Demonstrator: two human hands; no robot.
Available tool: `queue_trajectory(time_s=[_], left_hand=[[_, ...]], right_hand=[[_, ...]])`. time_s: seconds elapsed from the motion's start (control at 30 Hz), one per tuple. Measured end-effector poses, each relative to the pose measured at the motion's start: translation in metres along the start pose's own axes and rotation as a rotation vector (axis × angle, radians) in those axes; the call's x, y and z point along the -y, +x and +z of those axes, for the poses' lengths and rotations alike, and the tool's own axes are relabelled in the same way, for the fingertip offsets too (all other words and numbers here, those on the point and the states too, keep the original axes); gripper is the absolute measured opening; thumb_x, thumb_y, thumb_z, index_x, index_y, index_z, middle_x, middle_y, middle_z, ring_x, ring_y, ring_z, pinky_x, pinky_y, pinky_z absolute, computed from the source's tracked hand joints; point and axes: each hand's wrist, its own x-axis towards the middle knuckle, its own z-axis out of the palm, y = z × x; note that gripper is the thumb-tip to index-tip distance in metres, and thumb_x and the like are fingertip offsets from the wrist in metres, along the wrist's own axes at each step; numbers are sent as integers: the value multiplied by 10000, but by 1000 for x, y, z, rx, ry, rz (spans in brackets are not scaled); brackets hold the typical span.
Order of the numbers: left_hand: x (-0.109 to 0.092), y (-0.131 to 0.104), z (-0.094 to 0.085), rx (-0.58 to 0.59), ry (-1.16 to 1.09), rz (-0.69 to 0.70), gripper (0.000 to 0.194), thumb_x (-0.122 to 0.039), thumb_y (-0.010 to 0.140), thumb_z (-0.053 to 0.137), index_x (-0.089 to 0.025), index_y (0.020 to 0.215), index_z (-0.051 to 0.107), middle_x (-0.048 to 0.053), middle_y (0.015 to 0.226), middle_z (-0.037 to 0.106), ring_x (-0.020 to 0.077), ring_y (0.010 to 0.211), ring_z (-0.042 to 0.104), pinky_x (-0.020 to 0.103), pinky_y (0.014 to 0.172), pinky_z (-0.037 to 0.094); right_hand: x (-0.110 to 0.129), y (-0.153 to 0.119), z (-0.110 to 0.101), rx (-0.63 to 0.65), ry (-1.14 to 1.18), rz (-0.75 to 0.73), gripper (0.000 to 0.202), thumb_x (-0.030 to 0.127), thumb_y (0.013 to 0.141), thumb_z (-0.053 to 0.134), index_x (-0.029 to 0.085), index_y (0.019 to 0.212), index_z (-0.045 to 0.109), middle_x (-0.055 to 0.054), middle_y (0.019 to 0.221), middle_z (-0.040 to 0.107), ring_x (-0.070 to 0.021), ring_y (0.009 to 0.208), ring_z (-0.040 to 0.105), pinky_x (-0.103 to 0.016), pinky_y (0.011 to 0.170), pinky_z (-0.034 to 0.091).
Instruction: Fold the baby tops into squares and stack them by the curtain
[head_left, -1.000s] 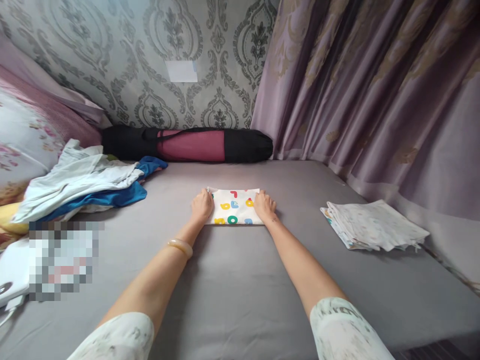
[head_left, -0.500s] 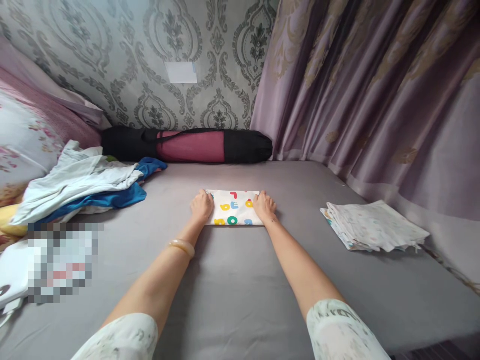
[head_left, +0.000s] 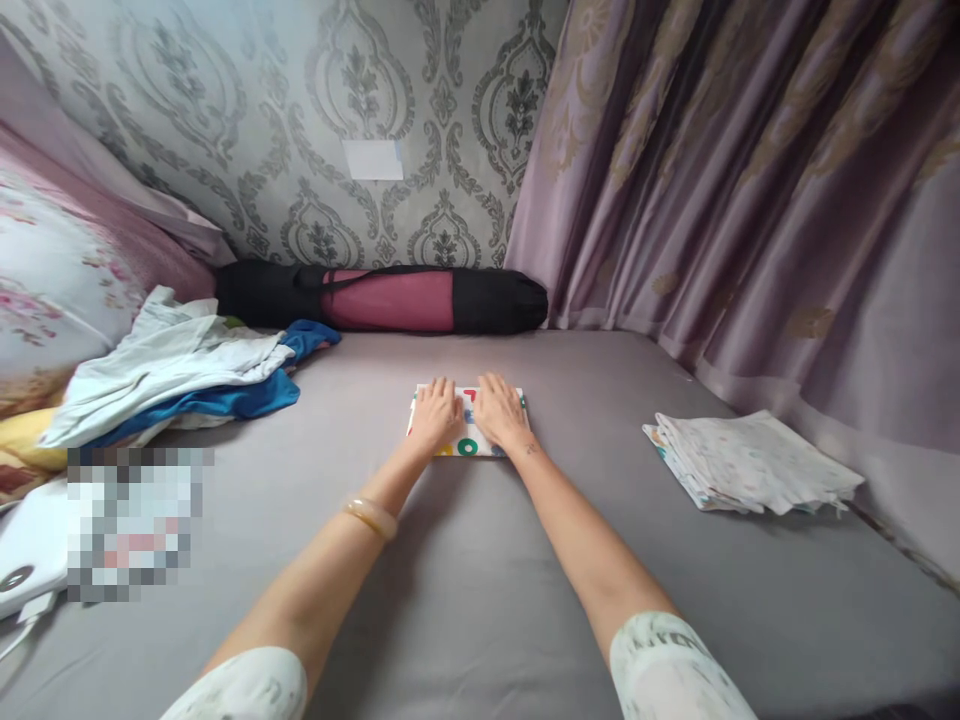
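A folded white cloth (head_left: pixel 469 420) printed with colourful letters lies flat on the grey bed sheet (head_left: pixel 480 560) in front of me. My left hand (head_left: pixel 439 412) rests palm down on its left half, fingers stretched out. On the right half lies my right hand (head_left: pixel 501 410), also flat with fingers extended. A narrow strip of the print shows between the two hands; much of the cloth is hidden under them. A pale bangle (head_left: pixel 370 516) circles my left wrist.
Several folded cloths (head_left: pixel 757 460) are stacked at the right. Crumpled white and blue clothes (head_left: pixel 180 360) lie at the left, near a white device with a cable (head_left: pixel 34 550). A black and maroon roll bag (head_left: pixel 386 300) lies along the wall, beside purple curtains (head_left: pixel 675 150).
My hands have left the side edges of the cloth and moved inward onto its top. The fingers, curled at the edges before, now lie flat. The view has shifted slightly.
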Motion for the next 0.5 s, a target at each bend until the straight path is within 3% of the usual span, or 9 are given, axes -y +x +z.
queue_trajectory(time_s=[0.07,0.13,0.5], left_hand=[[-8,-3,8,47,21,43,455,-272,989,301,-124,1394,449,145,1515,423,296,1431,322,459,1151,269],[-9,-5,15,86,39,51,491,-290,997,273,-117,1433,421,143,1537,395,310,1453,278,490,1170,224],[-2,-5,23,145,8,-19,547,-389,998,246,-196,1489,389,130,1575,330,307,1462,266,516,1179,202]], right_hand=[[6,-2,11,90,16,-103,509,258,982,306,150,1468,412,-91,1581,326,-244,1475,209,-446,1185,151],[6,-4,20,154,29,-102,535,271,983,284,161,1499,374,-61,1603,277,-234,1490,157,-460,1199,90],[3,-2,29,189,9,-19,541,331,991,250,230,1508,372,-38,1594,303,-242,1473,213,-484,1196,83]])
